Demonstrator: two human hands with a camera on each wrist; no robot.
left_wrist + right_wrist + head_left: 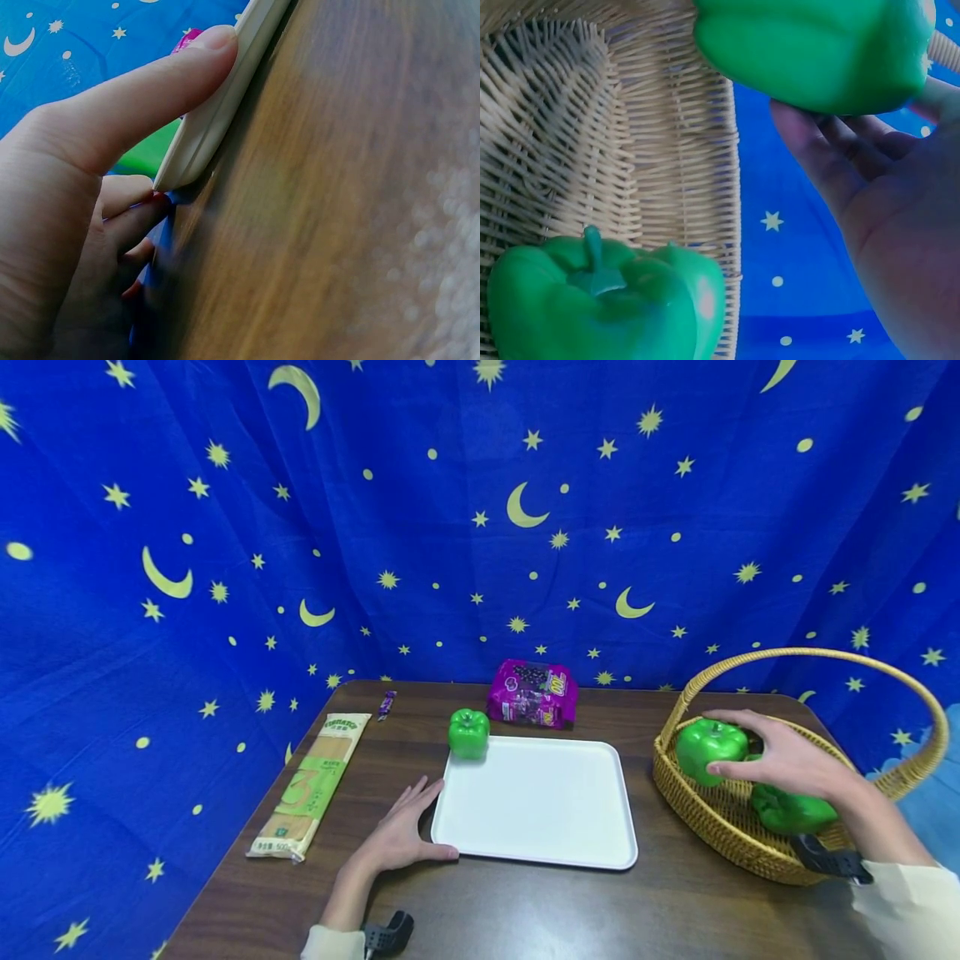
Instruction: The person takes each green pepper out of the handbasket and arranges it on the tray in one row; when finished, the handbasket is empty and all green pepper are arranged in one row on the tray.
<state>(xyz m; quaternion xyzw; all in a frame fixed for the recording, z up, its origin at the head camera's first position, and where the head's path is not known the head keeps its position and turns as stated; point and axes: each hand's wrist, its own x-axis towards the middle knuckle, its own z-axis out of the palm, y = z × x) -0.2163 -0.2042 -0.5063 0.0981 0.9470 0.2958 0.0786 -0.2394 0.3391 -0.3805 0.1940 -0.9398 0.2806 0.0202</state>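
Note:
My right hand [795,760] grips a green bell pepper [711,750] over the wicker basket [720,835], with the thumb on its near side and the fingers behind it. Below that hand a second green bell pepper [604,307] lies in the basket, and the arm partly covers it in the head view. My left hand [401,831] rests at the near left corner of a white tray [536,802]. Its thumb lies against the front rim, while its extended fingers reach along the left side. On the tray's far left corner stands a smaller green bell pepper [468,734].
A pack of noodles [309,787] lies at the table's left, with a small purple wrapped candy [387,705] behind it. Behind the tray sits a purple snack bag [532,694]. The basket's tall handle [817,653] arches beside the right arm. A blue starry curtain [450,527] hangs behind the table.

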